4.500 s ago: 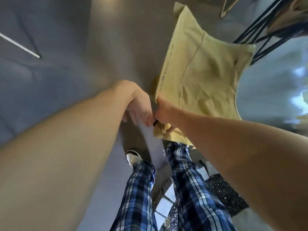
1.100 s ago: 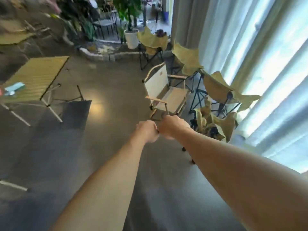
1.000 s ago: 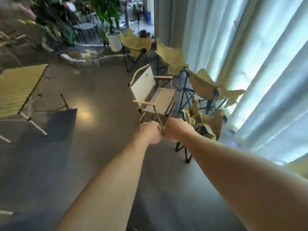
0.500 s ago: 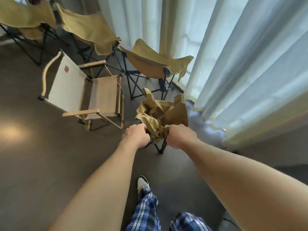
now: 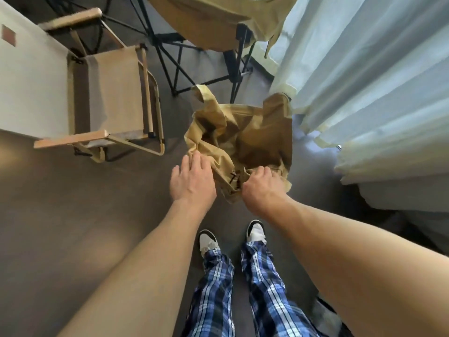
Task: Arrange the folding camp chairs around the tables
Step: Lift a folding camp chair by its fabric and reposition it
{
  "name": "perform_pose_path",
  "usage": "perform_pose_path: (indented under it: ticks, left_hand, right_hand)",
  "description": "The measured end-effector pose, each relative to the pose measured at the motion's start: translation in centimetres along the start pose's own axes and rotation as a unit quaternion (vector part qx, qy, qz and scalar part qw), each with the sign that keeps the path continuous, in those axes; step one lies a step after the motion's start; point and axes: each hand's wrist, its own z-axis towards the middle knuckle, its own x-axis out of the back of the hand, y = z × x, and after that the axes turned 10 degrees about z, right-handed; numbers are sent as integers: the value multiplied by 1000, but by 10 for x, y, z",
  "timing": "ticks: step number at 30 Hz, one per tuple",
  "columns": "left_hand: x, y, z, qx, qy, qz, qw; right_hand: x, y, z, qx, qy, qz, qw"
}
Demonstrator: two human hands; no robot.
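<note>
A collapsed tan fabric camp chair [image 5: 245, 139] stands bunched up on the floor just in front of my feet. My right hand [image 5: 261, 188] is clenched on its near fabric edge. My left hand [image 5: 192, 181] lies flat with fingers apart against the chair's left fold, gripping nothing. A beige director-style chair [image 5: 109, 93] with wooden armrests stands unfolded to the left. Another tan camp chair [image 5: 213, 20] on black legs stands open behind the collapsed one.
Pale curtains [image 5: 364, 81] hang along the right, their hems reaching the floor close to the collapsed chair. The dark floor [image 5: 60, 215] stretches out on the left. My shoes [image 5: 209, 242] stand directly below the chair.
My view has tilted down and I am closer to the collapsed chair. My left hand has let go of the fabric and spread its fingers; my right hand keeps its hold.
</note>
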Motion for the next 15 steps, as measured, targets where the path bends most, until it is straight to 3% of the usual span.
perform_pose_path:
  ticks: [2, 7, 12, 15]
  left_hand:
    - [-3, -6, 6, -4, 4, 48, 999]
    - [8, -17, 20, -13, -74, 142, 987]
    - [20, -42, 28, 52, -181, 156, 970]
    - [20, -71, 27, 113, -216, 170, 955]
  right_hand:
    - [5, 1, 8, 32, -9, 12, 999]
    - [10, 10, 18, 54, -32, 0, 998]
    - [8, 21, 29, 50, -48, -10, 998]
    - [0, 34, 33, 4, -118, -22, 993]
